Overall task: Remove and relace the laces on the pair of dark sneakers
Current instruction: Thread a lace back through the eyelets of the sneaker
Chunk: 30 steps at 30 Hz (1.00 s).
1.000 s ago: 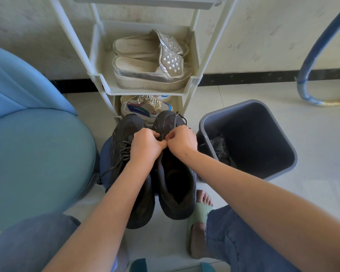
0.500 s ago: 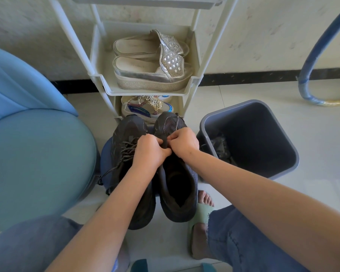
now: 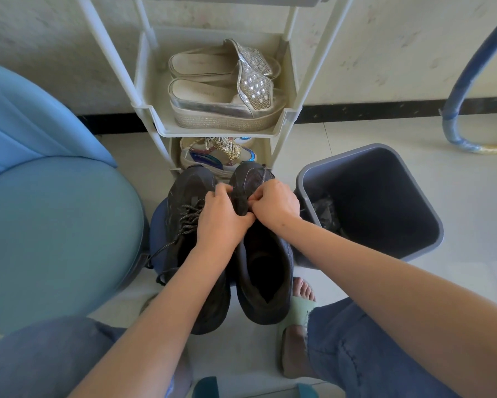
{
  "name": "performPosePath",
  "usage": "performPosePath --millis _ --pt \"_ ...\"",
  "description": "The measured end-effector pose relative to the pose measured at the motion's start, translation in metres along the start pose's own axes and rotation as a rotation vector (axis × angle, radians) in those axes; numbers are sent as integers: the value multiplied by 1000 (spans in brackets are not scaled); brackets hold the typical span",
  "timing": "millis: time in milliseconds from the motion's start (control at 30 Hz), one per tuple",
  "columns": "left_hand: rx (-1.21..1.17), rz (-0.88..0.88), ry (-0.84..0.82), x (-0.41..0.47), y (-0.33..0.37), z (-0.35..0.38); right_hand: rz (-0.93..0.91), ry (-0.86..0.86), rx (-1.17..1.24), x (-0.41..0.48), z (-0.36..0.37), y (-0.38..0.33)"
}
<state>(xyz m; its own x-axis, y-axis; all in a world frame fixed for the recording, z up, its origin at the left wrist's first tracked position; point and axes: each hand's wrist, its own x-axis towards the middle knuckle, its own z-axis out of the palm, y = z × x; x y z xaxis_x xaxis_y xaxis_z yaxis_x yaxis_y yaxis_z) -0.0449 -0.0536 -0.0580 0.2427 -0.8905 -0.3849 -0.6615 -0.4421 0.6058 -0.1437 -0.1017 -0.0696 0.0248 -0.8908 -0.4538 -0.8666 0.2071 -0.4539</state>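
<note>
- On the floor before a white shoe rack point(image 3: 212, 133), the pair of dark sneakers stands side by side on a low blue base point(image 3: 157, 222), toes pointing to the rack.
- The left sneaker point(image 3: 189, 185) carries a speckled lace point(image 3: 188, 215), threaded across its front, with loose ends trailing off its left side.
- The right sneaker point(image 3: 266, 271) gapes open, with no lace to be seen across its throat.
- Both hands are together over the right sneaker, thumbs touching. The left hand point(image 3: 221, 221) and the right hand point(image 3: 276, 202) have curled fingers that pinch the dark tongue flap point(image 3: 240, 202) standing up between them.
- Room is tight on three sides. A blue-green cushioned seat point(image 3: 55, 225) bulges just beside the left sneaker. A grey bin point(image 3: 408, 214) stands just beside the right one. The rack's lower shelf sits just past the toes.
- A foot in a pale green slide point(image 3: 297, 310) rests beside the right sneaker's heel, and denim-clad knees frame the near edge.
- Open pale floor point(image 3: 476, 225) lies right of the bin, out to a curved blue tube point(image 3: 465, 81) near the wall.
- Silver platform sandals point(image 3: 221, 101) fill the rack's upper shelf, and a colourful trainer point(image 3: 212, 156) the lower.
- Faint print on the sandal insoles is too blurred to read, and any mark on the sneakers is too dark to tell.
</note>
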Motion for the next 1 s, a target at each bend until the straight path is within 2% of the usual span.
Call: performPosePath --millis 167,333,600,700,900,1000 --pt "47 56 -28 -1 2 0 66 -60 216 0 -5 5" --pt "58 49 1 3 1 1 76 -106 268 1 -6 7" --pt "226 76 6 14 3 2 -15 19 20 -4 4 3" --pt "148 51 28 14 2 0 -13 23 3 -1 5 2" --pt "-2 23 22 14 -1 -4 2 -41 224 0 1 9" --pt "4 5 18 14 1 -3 -36 -25 180 -2 0 9"
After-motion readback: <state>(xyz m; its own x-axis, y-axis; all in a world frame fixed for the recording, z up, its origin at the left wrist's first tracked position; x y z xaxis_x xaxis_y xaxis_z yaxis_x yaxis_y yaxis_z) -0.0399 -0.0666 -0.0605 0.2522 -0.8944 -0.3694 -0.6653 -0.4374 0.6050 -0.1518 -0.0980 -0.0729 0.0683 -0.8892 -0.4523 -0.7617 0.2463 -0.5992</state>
